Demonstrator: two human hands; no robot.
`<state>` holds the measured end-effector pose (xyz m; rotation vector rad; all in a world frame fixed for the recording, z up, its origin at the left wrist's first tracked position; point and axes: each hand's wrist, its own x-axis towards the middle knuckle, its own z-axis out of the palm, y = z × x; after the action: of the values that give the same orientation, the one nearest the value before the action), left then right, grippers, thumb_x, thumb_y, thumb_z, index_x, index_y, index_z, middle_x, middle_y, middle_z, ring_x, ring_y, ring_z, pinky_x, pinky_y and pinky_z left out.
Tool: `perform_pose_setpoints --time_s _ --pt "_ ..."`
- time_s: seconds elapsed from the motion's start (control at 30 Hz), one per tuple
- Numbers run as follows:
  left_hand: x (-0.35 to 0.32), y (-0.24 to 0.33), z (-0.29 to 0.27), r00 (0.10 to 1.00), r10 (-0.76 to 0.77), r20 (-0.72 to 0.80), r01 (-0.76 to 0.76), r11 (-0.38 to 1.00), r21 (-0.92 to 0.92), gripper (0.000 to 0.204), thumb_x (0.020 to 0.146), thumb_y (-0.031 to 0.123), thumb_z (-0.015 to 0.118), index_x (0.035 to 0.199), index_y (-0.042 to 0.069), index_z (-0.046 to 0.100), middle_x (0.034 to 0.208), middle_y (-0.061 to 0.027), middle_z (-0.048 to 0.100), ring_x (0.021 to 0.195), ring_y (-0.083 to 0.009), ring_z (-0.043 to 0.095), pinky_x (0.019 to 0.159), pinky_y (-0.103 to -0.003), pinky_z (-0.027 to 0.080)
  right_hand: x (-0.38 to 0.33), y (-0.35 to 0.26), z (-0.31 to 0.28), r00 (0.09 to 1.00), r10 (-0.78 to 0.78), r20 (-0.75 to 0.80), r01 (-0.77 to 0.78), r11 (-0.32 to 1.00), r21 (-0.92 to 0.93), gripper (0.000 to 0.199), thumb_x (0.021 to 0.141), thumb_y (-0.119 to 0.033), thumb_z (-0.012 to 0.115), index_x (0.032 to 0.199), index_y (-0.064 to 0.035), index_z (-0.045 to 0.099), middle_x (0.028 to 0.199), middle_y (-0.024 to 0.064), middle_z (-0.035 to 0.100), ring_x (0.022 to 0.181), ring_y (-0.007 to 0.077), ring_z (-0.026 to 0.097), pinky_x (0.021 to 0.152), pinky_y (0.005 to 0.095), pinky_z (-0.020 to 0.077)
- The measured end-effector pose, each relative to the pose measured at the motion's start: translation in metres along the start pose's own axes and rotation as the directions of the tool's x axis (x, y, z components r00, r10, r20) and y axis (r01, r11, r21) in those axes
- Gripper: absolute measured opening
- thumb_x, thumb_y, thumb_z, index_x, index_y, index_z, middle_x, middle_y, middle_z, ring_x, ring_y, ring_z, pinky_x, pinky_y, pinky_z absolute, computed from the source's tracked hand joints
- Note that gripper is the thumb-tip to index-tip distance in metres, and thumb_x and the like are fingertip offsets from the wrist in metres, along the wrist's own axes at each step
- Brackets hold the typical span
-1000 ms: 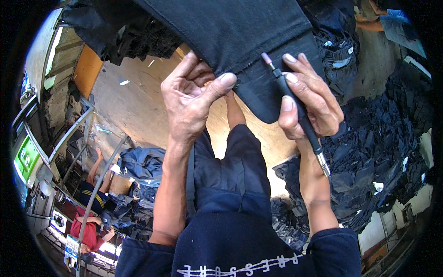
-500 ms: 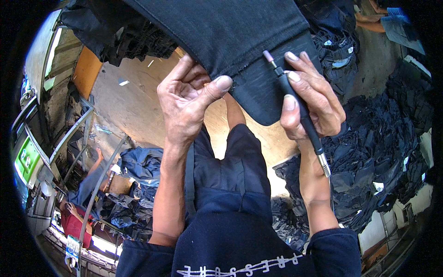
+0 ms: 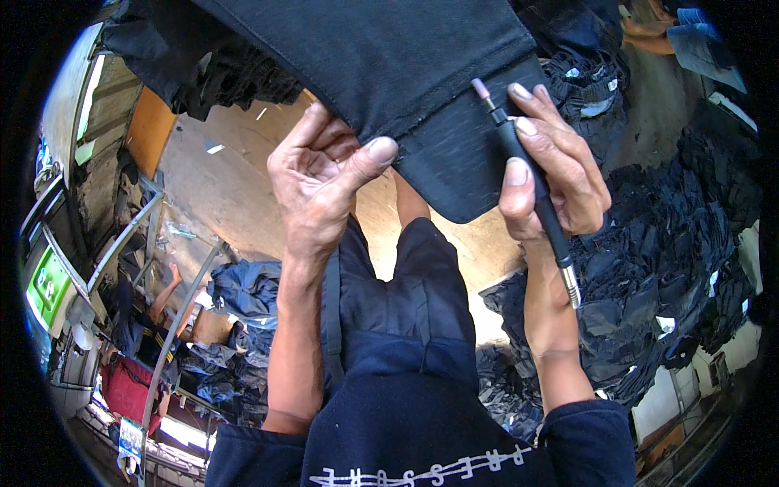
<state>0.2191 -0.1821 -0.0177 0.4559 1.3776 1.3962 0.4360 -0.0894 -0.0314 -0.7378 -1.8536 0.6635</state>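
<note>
A dark garment piece (image 3: 389, 65) lies spread in front of me, with a seam running across it and a rounded end that shows fine pale streaks. My left hand (image 3: 324, 166) pinches its left edge near the seam, thumb on top and fingers beneath. In my right hand (image 3: 560, 162) is a pen-shaped rotary grinder (image 3: 531, 174) with a black grip, a small pinkish tip and a metal spring collar at its lower end. The grinder's tip is over the cloth beside the seam; whether it touches, I cannot tell.
Large heaps of dark garments (image 3: 641, 276) fill the right side. More dark clothes (image 3: 247, 292) lie at the left, where another person (image 3: 134, 390) sits. A green plastic item (image 3: 49, 280) and metal rails (image 3: 182, 316) stand at the far left. Wooden boards (image 3: 235, 162) form the floor.
My left hand and the cloth have shifted slightly left. The grinder has moved a little up and to the right, its tip away from the seam's middle.
</note>
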Motion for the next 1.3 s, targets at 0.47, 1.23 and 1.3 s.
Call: perform_pose_setpoints --time_s 0.47,1.23,1.3 --pt "0.001 0.002 -0.004 1.0 -0.031 -0.001 0.031 0.998 0.06 0.05 0.089 -0.003 0.087 0.134 -0.011 0.066 0.107 -0.0102 0.073 0.09 -0.0109 0.067 0.079 -0.024 0.057 0.002 0.006 -0.004 0.999 0.024 -0.046 -0.025 1.0 -0.018 0.031 0.082 -0.003 0.071 0.11 0.0081 0.078 0.099 0.0222 0.078 0.107 0.0429 0.08 0.105 0.0606 0.0602" --pt "0.002 -0.001 -0.001 1.0 -0.009 -0.019 0.01 0.999 0.04 0.047 0.088 0.002 0.091 0.129 -0.008 0.069 0.098 -0.0045 0.068 0.083 -0.0077 0.061 0.075 -0.023 0.053 0.008 0.006 -0.012 0.991 0.123 -0.052 -0.126 0.989 -0.073 0.029 0.094 -0.008 0.071 0.119 0.005 0.075 0.115 0.0282 0.077 0.119 0.043 0.076 0.11 0.0603 0.0563" --pt "0.003 -0.001 -0.001 1.0 -0.01 0.009 0.009 0.998 0.066 0.047 0.089 0.002 0.09 0.13 -0.008 0.069 0.096 -0.0032 0.066 0.082 -0.0072 0.059 0.075 -0.023 0.051 0.007 0.005 -0.011 0.993 0.113 -0.043 -0.116 0.991 -0.072 0.029 0.093 -0.008 0.071 0.119 0.0052 0.075 0.114 0.0276 0.077 0.119 0.0433 0.076 0.11 0.0607 0.0562"
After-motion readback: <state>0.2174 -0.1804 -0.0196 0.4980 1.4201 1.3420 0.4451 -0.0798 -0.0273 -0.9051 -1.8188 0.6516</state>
